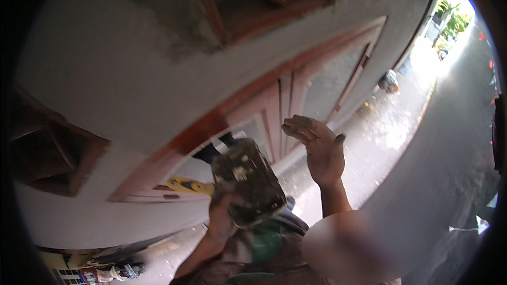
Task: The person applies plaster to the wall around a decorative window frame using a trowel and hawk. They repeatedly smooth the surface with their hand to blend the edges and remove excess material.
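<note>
Lower centre: my left hand [222, 216] clenched on a mortar-caked trowel [248, 179]. Right hand [317, 148] released, fingers smeared, raised beside the window frame [274, 100]. Risk: wet mortar sliding off the tilted blade, spattering the frame

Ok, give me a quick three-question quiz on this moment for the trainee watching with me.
1. True or false: the right hand is closed around a brush.
2. What does the left hand hold? A) a hammer B) a dark board caked with plaster C) a bucket
3. Fill in: the reddish wooden door frame is set in a grey ____.

Key
1. False: the hand is open and holds nothing, with grey plaster on its fingertips.
2. B
3. wall
</note>
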Motion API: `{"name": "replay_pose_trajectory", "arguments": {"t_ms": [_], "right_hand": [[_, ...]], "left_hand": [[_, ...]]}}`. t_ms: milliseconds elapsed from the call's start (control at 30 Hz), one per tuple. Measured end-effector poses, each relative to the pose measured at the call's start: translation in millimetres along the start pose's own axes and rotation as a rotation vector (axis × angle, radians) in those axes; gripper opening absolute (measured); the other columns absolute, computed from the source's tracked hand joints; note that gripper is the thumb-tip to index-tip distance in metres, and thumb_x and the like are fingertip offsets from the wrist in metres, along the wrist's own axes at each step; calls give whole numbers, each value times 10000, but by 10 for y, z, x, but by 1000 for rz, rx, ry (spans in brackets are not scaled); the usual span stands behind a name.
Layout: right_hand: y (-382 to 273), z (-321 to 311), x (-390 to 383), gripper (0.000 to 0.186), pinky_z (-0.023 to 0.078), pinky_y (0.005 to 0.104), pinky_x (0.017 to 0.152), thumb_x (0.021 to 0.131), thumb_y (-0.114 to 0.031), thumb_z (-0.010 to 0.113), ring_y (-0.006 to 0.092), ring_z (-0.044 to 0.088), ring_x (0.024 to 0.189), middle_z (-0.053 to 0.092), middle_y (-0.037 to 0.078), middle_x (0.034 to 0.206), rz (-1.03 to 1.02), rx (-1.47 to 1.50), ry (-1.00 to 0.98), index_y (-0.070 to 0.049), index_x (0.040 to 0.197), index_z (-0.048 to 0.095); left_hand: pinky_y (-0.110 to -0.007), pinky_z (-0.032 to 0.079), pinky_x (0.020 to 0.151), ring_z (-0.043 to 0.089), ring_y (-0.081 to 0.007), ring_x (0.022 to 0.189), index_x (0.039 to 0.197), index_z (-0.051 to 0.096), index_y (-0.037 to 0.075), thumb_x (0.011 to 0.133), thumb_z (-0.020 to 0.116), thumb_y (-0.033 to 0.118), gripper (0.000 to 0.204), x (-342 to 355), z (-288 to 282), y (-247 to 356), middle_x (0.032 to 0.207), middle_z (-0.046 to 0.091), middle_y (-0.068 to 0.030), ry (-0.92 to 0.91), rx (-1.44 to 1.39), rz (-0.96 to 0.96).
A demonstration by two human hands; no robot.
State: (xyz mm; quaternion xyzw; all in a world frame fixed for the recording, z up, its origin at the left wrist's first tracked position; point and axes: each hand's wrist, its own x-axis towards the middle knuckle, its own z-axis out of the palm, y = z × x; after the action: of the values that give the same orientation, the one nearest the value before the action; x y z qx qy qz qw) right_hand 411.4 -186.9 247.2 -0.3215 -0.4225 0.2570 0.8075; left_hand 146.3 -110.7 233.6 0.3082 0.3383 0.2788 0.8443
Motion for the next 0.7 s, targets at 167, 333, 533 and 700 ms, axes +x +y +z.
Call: {"name": "replay_pose_trajectory", "arguments": {"t_ms": [167,333,533,700], "right_hand": [[-233,495,845,845,299,534,1174,932,-700,544,417,456,1385,493,235,1516,-517,-926,-79,-23,1439,575],[-165,978,1245,704,55,712,1170,866,-717,608,444,240,1511,267,175,1670,-673,-1305,35,-375,1479,557],[325,958,1556,662,-70,799,1106,886,-790,482,509,7,1553,99,184,1721,-669,-1416,199,-508,1485,507],[402,910,1469,673,-80,808,1091,899,-808,460,580,-14,1528,39,279,1700,-584,-1296,178,-492,1491,510]], "left_hand": [[-369,587,917,696,-258,1034,1223,625,-67,903,566,23,338,-63,-62,74,1145,692,-175,25,93,10],[-347,556,948,682,-230,1048,1190,649,-67,913,564,49,312,-37,-153,42,1160,693,-143,102,129,85],[-393,535,945,682,-303,1034,1177,620,-10,871,628,61,315,34,-461,-49,1130,687,-166,299,221,68],[-363,541,933,690,-260,1030,1086,665,-28,867,676,47,231,50,-477,-143,1130,709,-165,237,456,253]]}}
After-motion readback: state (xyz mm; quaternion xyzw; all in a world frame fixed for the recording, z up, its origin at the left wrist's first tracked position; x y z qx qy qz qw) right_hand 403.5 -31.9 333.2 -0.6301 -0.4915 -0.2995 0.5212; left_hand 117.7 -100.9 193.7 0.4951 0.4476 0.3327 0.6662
